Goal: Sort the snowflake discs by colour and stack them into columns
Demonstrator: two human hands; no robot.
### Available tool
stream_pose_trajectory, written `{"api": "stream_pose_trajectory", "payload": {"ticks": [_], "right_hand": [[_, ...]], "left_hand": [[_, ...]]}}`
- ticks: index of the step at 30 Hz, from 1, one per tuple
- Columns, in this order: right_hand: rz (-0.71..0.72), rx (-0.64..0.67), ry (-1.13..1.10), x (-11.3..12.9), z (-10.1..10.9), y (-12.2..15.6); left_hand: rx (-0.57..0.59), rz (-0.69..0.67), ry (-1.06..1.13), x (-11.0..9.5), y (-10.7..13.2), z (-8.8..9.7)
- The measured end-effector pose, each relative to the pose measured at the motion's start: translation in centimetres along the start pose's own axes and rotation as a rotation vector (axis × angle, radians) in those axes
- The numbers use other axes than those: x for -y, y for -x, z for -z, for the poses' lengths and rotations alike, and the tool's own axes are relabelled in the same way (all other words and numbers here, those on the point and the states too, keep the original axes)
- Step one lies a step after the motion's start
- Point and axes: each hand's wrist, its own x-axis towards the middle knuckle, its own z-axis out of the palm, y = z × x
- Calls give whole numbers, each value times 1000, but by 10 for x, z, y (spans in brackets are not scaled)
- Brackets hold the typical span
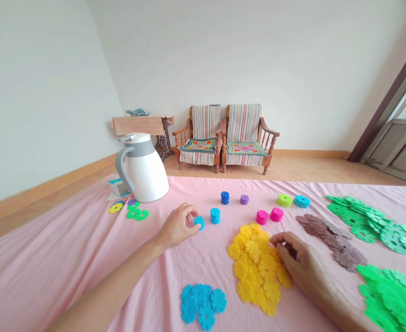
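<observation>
Between the thumb and fingers of my left hand (180, 226) is a light blue notched plastic disc (199, 222), held just left of a short light blue stack (215, 216). My right hand (297, 258) rests at the right edge of a heap of yellow notched discs (256, 267); its fingers are curled, and whether they grip a disc is hidden. Nearer me lies a loose group of blue discs (203, 304). Two pink stacks (262, 217) stand beyond the yellow heap.
A white and grey jug (145, 170) stands at the back left of the pink cloth (147, 276). Dark blue (225, 198), purple (244, 199), lime (285, 199) and blue (302, 201) stacks line the back. Brown (330, 240) and green discs (389, 295) lie right. Two chairs (244, 133) stand beyond.
</observation>
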Motion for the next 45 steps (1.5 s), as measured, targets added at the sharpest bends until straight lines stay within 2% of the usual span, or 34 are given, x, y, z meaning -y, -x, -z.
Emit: {"api": "stream_pose_trajectory", "payload": {"ticks": [11, 15, 16, 17, 18, 21, 22, 24, 27, 30, 41, 45], "right_hand": [[0, -18, -35, 2, -1, 3], [-13, 3, -24, -1, -2, 1], [-15, 9, -26, -1, -1, 1], [-16, 14, -32, 0, -1, 1], [-17, 19, -40, 0, -1, 1], [-17, 13, -54, 3, 0, 3], [-15, 9, -55, 3, 0, 3], [-15, 7, -65, 2, -1, 4], [-19, 11, -86, 1, -2, 4], [-18, 5, -69, 2, 0, 3], [-19, 22, -72, 1, 0, 3], [-1, 4, -51, 6, 3, 4]], "left_hand": [[3, -12, -12, 4, 0, -3], [-54, -36, -24, -6, -1, 5], [-39, -54, -22, -12, 0, 8], [15, -85, -11, -18, 2, 11], [121, -135, 20, -26, 4, 13], [572, -316, 142, -49, 14, 15], [676, -371, 156, -57, 18, 13], [761, -455, 112, -69, 26, 8], [765, -510, -40, -81, 34, 3], [744, -505, -132, -86, 37, 3], [726, -459, -109, -82, 38, -1], [707, -447, -47, -77, 34, 5]]}}
